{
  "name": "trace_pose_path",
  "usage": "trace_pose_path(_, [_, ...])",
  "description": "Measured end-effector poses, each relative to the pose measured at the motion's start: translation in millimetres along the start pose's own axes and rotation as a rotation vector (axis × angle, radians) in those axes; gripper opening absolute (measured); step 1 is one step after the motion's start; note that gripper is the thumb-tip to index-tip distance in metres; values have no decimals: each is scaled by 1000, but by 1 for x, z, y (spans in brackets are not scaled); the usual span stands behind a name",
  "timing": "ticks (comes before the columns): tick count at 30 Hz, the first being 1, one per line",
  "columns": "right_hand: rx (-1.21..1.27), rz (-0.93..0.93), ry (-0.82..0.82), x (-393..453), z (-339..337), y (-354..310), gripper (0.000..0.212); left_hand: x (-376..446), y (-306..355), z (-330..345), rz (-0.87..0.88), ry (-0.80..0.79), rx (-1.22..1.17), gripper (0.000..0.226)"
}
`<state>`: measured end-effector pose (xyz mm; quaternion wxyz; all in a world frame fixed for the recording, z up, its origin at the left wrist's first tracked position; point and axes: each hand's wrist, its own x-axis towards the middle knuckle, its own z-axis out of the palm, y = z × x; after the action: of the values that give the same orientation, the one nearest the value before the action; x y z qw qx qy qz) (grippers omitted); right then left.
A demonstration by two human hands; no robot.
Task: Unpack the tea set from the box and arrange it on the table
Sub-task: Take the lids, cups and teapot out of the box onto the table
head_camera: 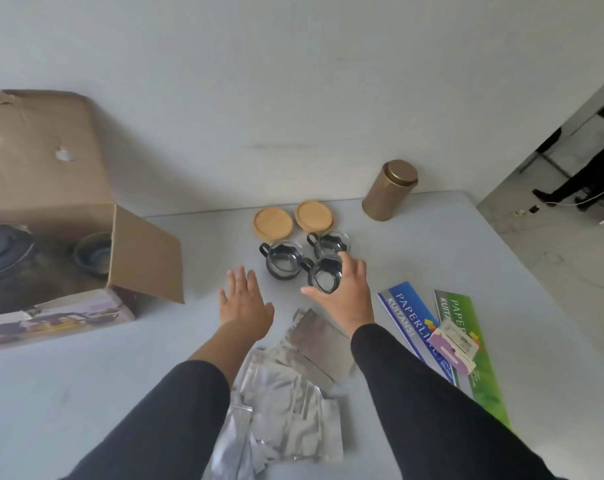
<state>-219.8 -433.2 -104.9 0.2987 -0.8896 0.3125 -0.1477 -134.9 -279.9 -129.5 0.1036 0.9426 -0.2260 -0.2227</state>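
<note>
Three glass cups with black holders stand mid-table: one [282, 264] on the left, one [329, 243] behind, and the nearest cup [324, 278], which my right hand [345, 293] is wrapped around. My left hand [244, 300] hovers flat and open just left of the cups, holding nothing. Behind them lie two round wooden coasters [272, 223] [313, 216]. The open cardboard box [47, 237] sits at the left; inside it I see a dark teapot [2, 252] and another glass cup [93, 252].
A gold tin canister [389, 190] stands at the back right. Silver foil packets [286, 396] lie between my forearms. Blue [409, 317] and green [473, 362] receipt books lie at the right. The table's right edge drops to the floor.
</note>
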Motion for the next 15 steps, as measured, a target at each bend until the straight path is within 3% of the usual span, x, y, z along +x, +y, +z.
trace_pose_path(7, [-26,-15,-99,23,2,60,96,24,21,35,-157,-115,69,84])
trace_pose_path(15, [40,-18,-94,41,7,77,99,34,32,33,-220,-190,112,86])
